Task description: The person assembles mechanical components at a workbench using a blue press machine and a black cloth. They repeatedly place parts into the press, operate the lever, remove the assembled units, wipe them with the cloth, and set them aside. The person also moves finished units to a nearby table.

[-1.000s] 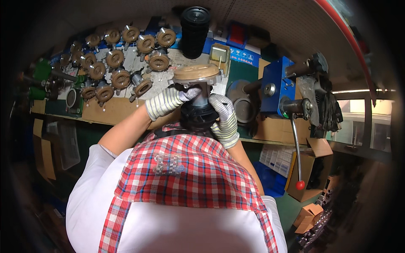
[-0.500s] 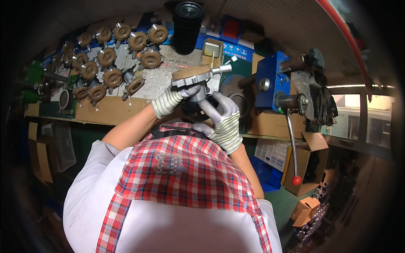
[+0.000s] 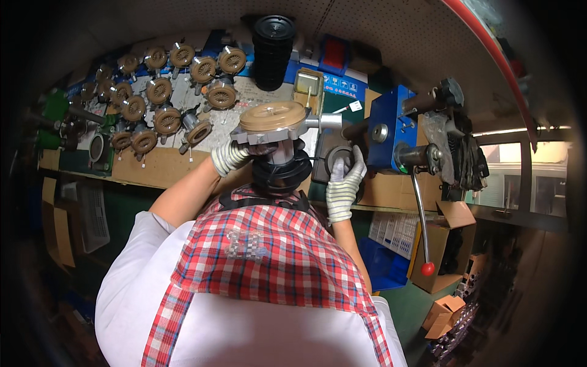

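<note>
head view: nearest is the red plaid apron (image 3: 287,269), whose checkered patch (image 3: 246,244) bears no legible writing. beyond it, just over the near edge of the table (image 3: 70,160), hangs the disc-topped unit (image 3: 272,117), tan disc upward, black base (image 3: 281,175) down by the apron. the left hand (image 3: 229,159) grasps it, gloved fingers curled beneath the metal flange on its left side. the right hand (image 3: 345,191) is free of the unit, fingers parted, near a round grey fixture (image 3: 335,160) at the table's near edge; i cannot tell whether it touches that. for a good hold, i would support the weight under the flange, leave the tan face untouched, and guard the thin lead and white plug (image 3: 355,106) beyond the metal spout (image 3: 327,121) from snagging on the blue press (image 3: 385,129) toward the table's right end. farther off, similar tan-disc units (image 3: 159,90) stand in rows on the table's left half. toward its far edge, past a black stack (image 3: 272,58), a blue carton (image 3: 339,84) shows white pictograms and reddish lettering; red print also marks the pale sheet (image 3: 252,95).
</note>
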Motion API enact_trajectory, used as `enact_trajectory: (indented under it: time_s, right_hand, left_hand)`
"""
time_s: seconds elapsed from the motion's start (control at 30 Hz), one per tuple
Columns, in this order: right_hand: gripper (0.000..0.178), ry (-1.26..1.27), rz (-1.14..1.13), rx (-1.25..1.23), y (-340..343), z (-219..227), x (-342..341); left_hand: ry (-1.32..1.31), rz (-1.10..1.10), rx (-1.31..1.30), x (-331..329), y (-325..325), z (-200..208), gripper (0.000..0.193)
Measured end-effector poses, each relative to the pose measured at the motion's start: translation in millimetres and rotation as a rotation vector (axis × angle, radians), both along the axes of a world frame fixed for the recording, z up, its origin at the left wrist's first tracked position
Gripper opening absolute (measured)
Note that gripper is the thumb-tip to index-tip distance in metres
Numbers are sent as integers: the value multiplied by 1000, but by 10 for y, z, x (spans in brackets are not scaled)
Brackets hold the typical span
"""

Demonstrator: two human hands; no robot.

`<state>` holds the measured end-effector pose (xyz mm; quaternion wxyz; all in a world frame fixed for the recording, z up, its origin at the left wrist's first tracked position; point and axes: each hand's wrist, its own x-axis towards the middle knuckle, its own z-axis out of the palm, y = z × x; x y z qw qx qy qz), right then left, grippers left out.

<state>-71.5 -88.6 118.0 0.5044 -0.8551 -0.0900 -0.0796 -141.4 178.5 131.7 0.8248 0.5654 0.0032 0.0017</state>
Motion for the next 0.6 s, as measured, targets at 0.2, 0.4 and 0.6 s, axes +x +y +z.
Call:
enact_trajectory:
  time_s: [0.2,0.4,0.6]
  right_hand:
    - [47,-109,62,-35,106,222,-1]
    - [56,79,362,458,167,558,-15]
    - [44,264,528,458,520,1348,12]
  left_hand:
    - [46,-39,170,-16,135,-15,78]
    - [-28,-154,-26,123,155,-69,76]
    - [23,-212,-118,212,39,168,86]
